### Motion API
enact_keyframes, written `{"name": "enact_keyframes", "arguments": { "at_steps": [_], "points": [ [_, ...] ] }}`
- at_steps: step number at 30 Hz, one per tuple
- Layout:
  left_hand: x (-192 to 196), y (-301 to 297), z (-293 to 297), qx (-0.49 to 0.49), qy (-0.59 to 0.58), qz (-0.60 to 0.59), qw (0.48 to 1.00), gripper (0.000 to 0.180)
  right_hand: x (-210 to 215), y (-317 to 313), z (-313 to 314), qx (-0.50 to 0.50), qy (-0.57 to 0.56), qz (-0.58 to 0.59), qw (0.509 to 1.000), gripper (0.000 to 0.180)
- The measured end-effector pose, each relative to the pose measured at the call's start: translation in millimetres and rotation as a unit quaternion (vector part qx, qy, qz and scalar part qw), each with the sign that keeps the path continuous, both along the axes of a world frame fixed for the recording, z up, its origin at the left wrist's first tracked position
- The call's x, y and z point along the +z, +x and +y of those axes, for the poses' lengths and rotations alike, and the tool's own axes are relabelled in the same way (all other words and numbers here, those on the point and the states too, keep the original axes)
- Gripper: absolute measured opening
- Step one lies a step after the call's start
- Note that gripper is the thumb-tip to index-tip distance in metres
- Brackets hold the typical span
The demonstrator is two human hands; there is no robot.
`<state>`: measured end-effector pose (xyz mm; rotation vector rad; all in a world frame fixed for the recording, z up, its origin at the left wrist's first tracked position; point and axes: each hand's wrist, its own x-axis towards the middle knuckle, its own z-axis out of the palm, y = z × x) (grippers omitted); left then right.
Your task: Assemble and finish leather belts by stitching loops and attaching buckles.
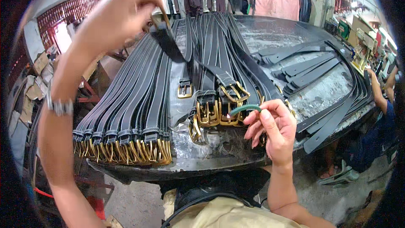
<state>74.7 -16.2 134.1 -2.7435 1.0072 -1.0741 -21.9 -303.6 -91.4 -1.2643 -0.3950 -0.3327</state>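
Raised at the upper left, my left hand [112,17] is blurred but closed on a black belt [168,45]. A brass-coloured edge shows beside its fingers, and the strap sags toward the table. In front of me, my right hand [274,128] pinches a short, curved green strip [247,108] between thumb and fingers. The strip's far end has a small bright tip. Just beyond it lies a cluster of brass-coloured buckles [209,112] on black belts. A single belt buckle [184,89] rests left of that cluster. White stitching lines the belts.
A dense row of black belts [130,97] covers the table's left side, buckles at the near edge. Loose dark straps [312,69] lie on the right of the dark table [270,31]. Pink cloth [276,2] hangs behind. A person in blue [377,131] sits at the right.
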Motion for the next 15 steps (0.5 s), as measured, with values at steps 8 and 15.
{"name": "enact_keyframes", "arguments": {
  "at_steps": [8,15],
  "points": [
    [-155,-135,-17,-0.090,0.118,0.174,0.973,0.028,3,-3,6,-0.010,-0.061,0.026,0.998,0.012],
    [-230,-169,-12,-0.054,-0.040,0.150,0.986,0.037,43,-18,-19,0.138,-0.456,-0.085,0.875,0.013]
  ]
}}
